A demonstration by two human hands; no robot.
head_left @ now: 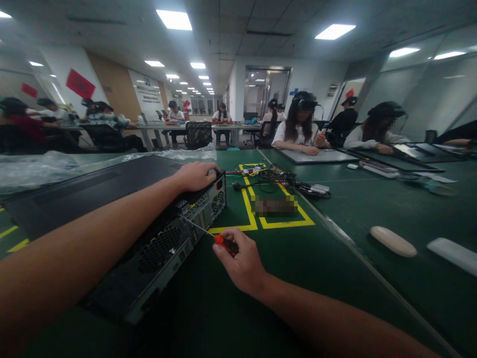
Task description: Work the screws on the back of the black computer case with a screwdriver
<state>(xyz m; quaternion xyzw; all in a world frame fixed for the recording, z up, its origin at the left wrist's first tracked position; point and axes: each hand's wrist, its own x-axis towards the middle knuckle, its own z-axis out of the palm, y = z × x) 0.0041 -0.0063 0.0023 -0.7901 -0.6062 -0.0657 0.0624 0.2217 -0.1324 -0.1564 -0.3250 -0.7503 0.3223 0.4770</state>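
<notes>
A black desktop computer case [122,181] lies on its side on the green table, its metal rear panel [179,243] with vents turned toward me and the right. My left hand [197,176] rests open on top of the case, near its far rear corner, with fingers lying by the edge. In my right hand [242,258] is a screwdriver [223,242] with an orange and black handle. Its thin shaft points up and left to the rear panel's upper edge. Whether the tip sits in a screw is too small to tell.
Bundled cables [276,175] lie beyond the case, near yellow tape [286,226] and a blurred-out item [274,205]. To the right are a beige oval object [393,241] and a white one [452,252]. Plastic wrap [40,169] lies behind the case. Co-workers sit across the table.
</notes>
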